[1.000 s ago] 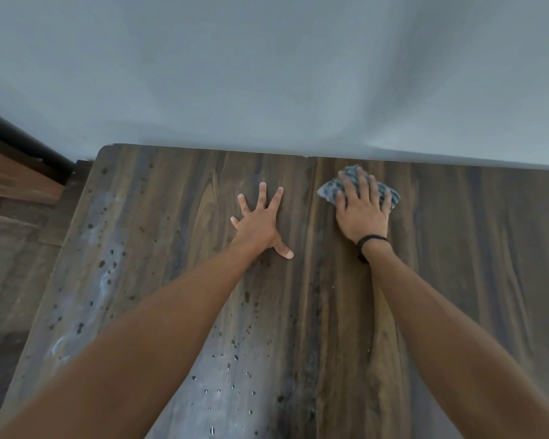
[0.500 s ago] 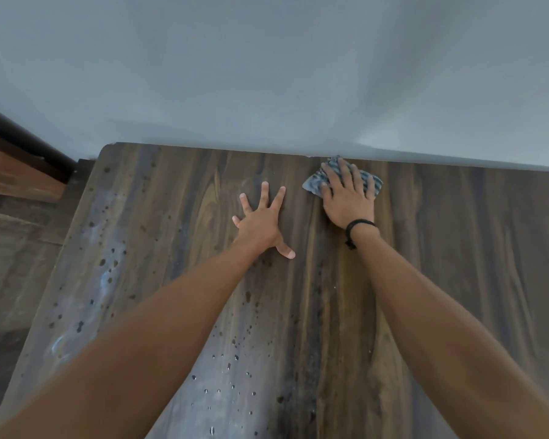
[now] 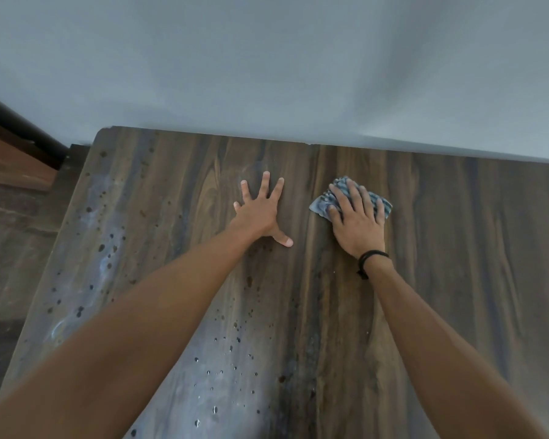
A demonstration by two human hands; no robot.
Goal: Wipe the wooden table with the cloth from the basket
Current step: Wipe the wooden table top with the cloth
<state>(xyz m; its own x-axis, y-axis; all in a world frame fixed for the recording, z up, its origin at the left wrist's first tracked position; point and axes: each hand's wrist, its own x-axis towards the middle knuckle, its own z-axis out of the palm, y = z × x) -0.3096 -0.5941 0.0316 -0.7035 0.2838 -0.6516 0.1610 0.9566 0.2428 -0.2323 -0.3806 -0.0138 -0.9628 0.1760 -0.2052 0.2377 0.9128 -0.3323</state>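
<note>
Two flat palms, fingers straight: our left hand [image 3: 260,213] braces on the tabletop [image 3: 457,248], our right hand [image 3: 357,223] presses the cloth [image 3: 318,209]; we should sweep firmly toward the near droplets [image 3: 229,343].

The left forearm [image 3: 171,296] and the right forearm [image 3: 425,327] are bare along all that shows. The right wrist wears a thin black cord bracelet [image 3: 370,259] of more than one strand, with a small knotted tail on its near left side. Nails on the left hand [image 3: 260,213] and right hand [image 3: 357,223] are short.
</note>
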